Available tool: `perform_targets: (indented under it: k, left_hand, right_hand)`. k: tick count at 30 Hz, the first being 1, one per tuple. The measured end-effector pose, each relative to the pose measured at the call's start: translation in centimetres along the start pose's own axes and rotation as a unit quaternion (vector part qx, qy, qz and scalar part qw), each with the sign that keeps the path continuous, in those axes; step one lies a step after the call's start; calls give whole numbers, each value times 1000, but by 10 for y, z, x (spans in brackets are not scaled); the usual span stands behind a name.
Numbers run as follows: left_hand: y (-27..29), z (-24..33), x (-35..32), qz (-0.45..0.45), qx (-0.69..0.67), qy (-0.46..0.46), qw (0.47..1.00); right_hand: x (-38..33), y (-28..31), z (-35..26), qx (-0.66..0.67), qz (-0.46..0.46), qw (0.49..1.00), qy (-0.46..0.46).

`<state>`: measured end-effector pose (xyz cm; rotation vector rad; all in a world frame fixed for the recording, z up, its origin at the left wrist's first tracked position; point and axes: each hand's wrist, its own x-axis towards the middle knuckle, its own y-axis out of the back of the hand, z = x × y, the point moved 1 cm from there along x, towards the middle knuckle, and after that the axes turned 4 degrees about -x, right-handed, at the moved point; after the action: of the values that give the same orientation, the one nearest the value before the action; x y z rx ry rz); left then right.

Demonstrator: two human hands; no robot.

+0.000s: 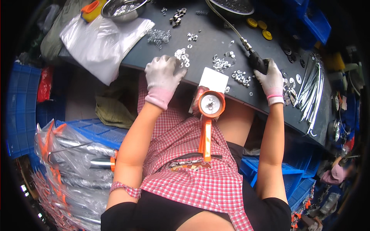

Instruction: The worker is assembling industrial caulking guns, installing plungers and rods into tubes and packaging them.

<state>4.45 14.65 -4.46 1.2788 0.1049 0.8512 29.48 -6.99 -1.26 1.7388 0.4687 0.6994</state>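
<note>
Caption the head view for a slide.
Gloved left hand reaches washers; right hand grips a black power tool; orange tool on lap.

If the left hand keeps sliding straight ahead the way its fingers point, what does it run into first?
Most likely the small cluster of washers lying right at the fingertips of the left hand, then more loose hardware on the dark table. Depth is hard to judge here.

Right hand [271, 79] on black tool [257, 61]
</note>
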Motion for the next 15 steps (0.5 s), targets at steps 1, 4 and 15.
perform_targets:
  k: [1, 4, 15]
  left_hand:
    - [3, 2, 1, -10, 23, 4, 1000]
    - [9, 4, 1, -35, 39, 18, 998]
    - [14, -3, -8, -37, -42, -97, 994]
  right_hand:
    - [0, -3, 5, 4, 6, 1000, 4]
    - [3, -3, -1, -12, -35, 999, 16]
    - [170, -58, 79, -81, 27, 996, 26]
